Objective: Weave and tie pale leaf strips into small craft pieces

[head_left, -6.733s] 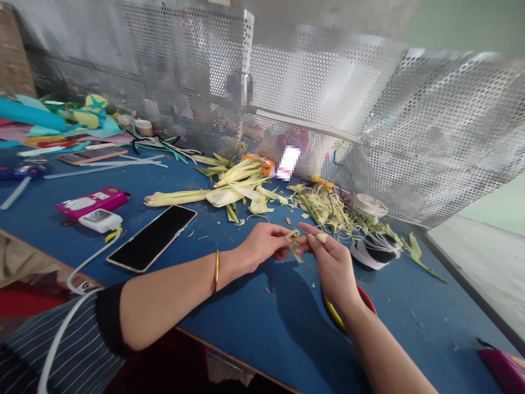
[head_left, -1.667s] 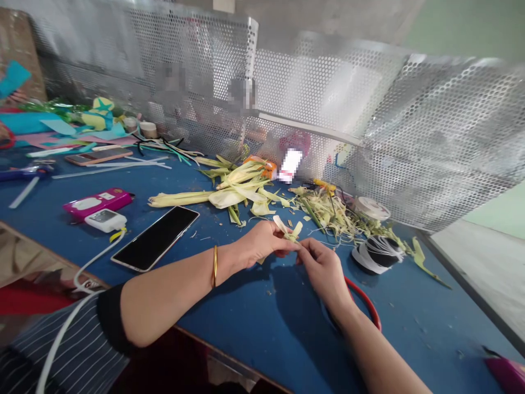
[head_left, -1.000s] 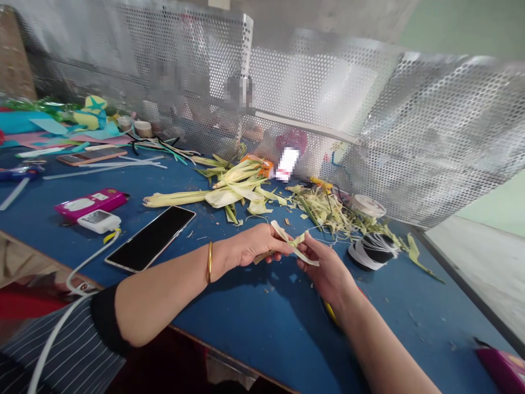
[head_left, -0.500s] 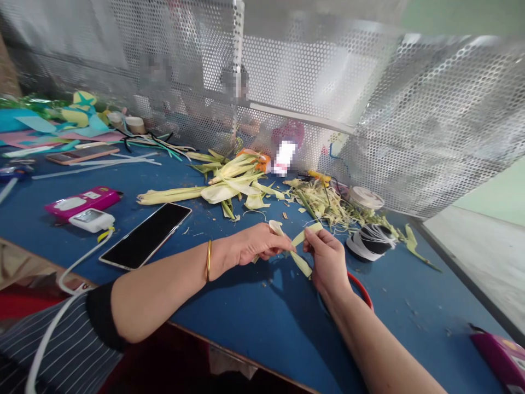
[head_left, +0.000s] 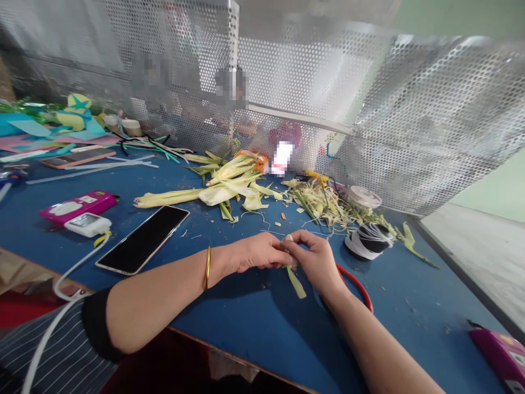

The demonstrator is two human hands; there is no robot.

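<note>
My left hand [head_left: 262, 253] and my right hand [head_left: 314, 257] meet above the blue table, fingers pinched together. Between them is a pale green corn husk strip [head_left: 296, 283], one end hanging below the fingertips and a small bit showing on top. The fingers hide most of it. Beyond my hands lie whole corn husks [head_left: 229, 183] in a loose bunch. A heap of shredded husk [head_left: 320, 205] spreads behind my right hand. To its right stands a spool of white thread [head_left: 368, 241]. A red ring-shaped handle [head_left: 359, 287] shows partly behind my right wrist.
Left of my forearm are a dark-screened phone [head_left: 143, 239], a magenta device [head_left: 80, 207] and a white cable [head_left: 68, 265]. Perforated metal panels [head_left: 295, 76] stand along the back, with people behind them. Another magenta case [head_left: 498, 350] sits at the right. A tape roll [head_left: 363, 197] lies behind the spool.
My right hand has moved left to meet my left hand. The husk strip, earlier spread out between both hands, is now folded or wrapped at the fingertips, with one end hanging.
</note>
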